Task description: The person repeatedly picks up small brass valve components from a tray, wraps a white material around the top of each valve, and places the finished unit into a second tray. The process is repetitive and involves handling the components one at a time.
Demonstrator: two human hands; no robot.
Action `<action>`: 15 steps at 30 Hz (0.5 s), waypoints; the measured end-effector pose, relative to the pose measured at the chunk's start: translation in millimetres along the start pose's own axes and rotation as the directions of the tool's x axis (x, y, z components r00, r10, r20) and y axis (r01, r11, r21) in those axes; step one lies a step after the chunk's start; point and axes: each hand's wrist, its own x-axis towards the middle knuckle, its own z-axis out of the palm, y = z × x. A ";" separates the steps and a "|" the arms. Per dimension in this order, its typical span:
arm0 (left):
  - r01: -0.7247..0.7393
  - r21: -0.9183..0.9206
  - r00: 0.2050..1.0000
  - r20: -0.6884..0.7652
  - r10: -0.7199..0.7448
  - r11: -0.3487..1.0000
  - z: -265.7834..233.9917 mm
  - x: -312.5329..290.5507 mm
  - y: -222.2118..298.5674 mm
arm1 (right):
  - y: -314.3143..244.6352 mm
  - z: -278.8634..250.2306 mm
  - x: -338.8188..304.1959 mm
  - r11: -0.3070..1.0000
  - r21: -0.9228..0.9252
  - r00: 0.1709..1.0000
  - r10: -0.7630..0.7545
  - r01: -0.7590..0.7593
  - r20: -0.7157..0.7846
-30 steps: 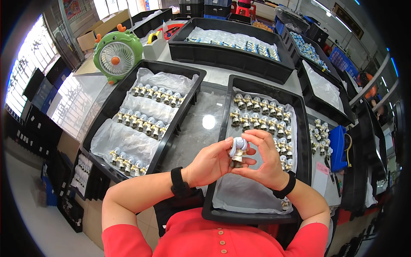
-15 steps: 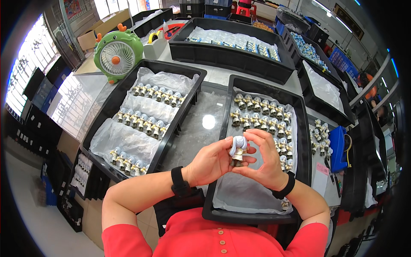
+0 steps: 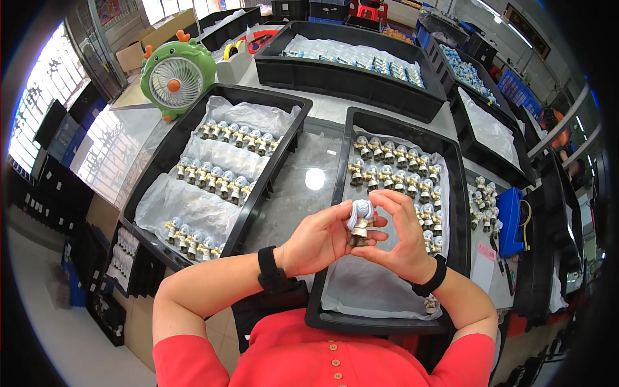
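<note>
A small figurine [image 3: 361, 222] with pale lilac hair, a white outfit and dark feet stands upright between my two hands, its back toward me. My left hand [image 3: 312, 243] grips it from the left, thumb along its side and fingers behind. My right hand [image 3: 406, 248] curves round from the right, fingertips at the head and thumb by the feet. Both are above a black tray [image 3: 380, 326] lined with white sheeting, where rows of similar figurines [image 3: 400, 157] stand. A second black tray [image 3: 242, 235] to the left holds three spaced rows of figurines [image 3: 207, 177].
A green fan [image 3: 177, 76] stands at the far left. Behind the trays is a large black bin [image 3: 348, 80] of blue-and-white pieces. More figurines [image 3: 482, 200] cluster on the right beside a blue box [image 3: 509, 222]. Further black trays [image 3: 493, 138] line the right side.
The figurine has turned and tilted slightly in my fingers, showing more of its hair. My hands have barely moved, and the view has shifted a little.
</note>
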 end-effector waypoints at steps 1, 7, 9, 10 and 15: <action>-0.001 0.003 1.000 0.000 0.001 1.000 -0.3 0.0 0.0 | 0.3 0.4 0.0 1.000 0.003 1.000 0.001 -0.001 -0.001; -0.016 0.018 1.000 0.009 0.016 1.000 0.4 -0.3 0.4 | 0.6 -0.1 0.3 1.000 -0.008 1.000 -0.003 0.003 -0.001; -0.021 0.014 1.000 0.012 0.020 1.000 1.4 -0.9 1.2 | 1.1 0.2 0.0 1.000 0.001 1.000 -0.004 0.004 -0.003; -0.026 0.044 1.000 -0.003 0.026 0.999 0.5 -0.9 0.7 | 1.2 0.3 0.0 1.000 0.006 1.000 -0.005 0.005 -0.005; -0.015 0.192 0.998 -0.056 0.026 0.981 1.0 1.2 -4.8 | -2.1 4.1 1.2 0.997 -0.019 0.997 -0.069 0.070 0.033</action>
